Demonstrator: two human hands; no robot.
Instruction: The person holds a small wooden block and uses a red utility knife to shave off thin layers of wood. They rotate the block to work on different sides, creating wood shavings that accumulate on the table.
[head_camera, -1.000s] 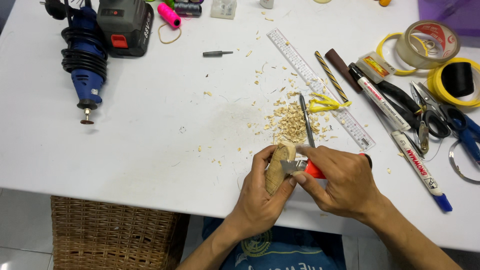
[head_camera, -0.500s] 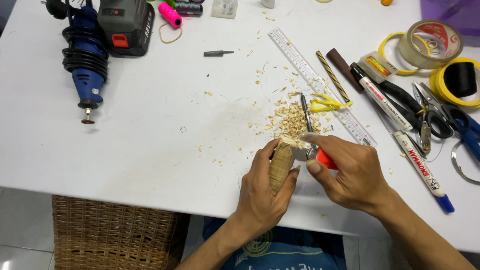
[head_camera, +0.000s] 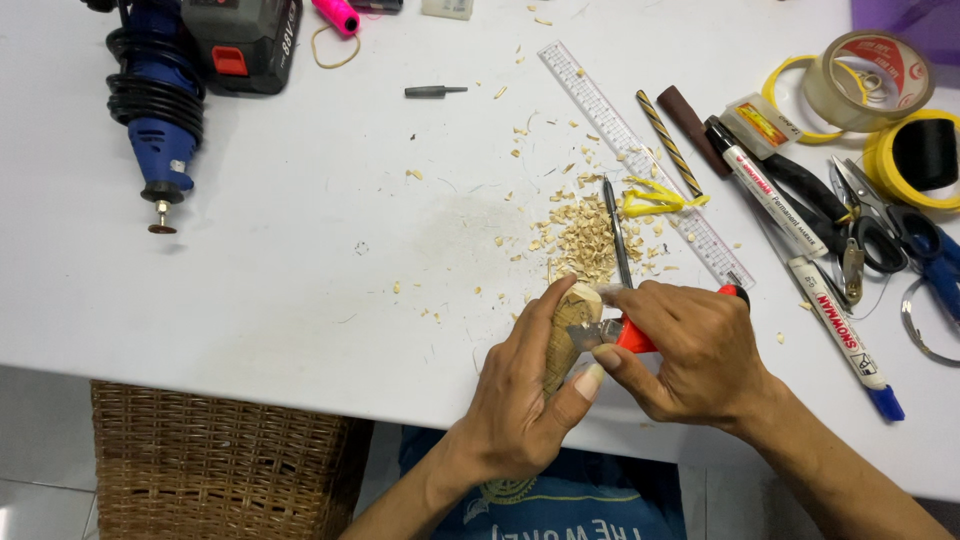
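Wood piece (head_camera: 563, 335): a short, rounded, pale block held upright just off the near edge of the white table (head_camera: 300, 240), right below the shavings pile.
Left fingers (head_camera: 540, 320): curled round the wood, with the thumb (head_camera: 585, 382) pressed up against its near side; a firm wrap, not a pinch.
Left hand (head_camera: 520, 400): carries the whole weight of the wood; the wood does not rest on the table.
Right fingers (head_camera: 655, 305): closed tight about the red handle of a small knife (head_camera: 615, 333), the thumb braced near the blade.
Right hand (head_camera: 690, 350): just right of the wood, blade laid against the wood's upper right side.
Done so far, as I judge: a fair amount of carving, since the top of the wood is already rounded and a heap of shavings (head_camera: 580, 235) lies on the table just above it, with chips scattered further out.
Left to do, as I judge: the lower part looks thicker and rougher, with darker marks on its face, so shaping seems unfinished; how much remains I cannot tell.
Look of the wood: light tan, smooth at the domed tip, fine lines on its face; the back is hidden by the palm.
Near the shavings: a dark pencil (head_camera: 616, 230) lies through the pile, a clear ruler (head_camera: 640, 160) just to its right.
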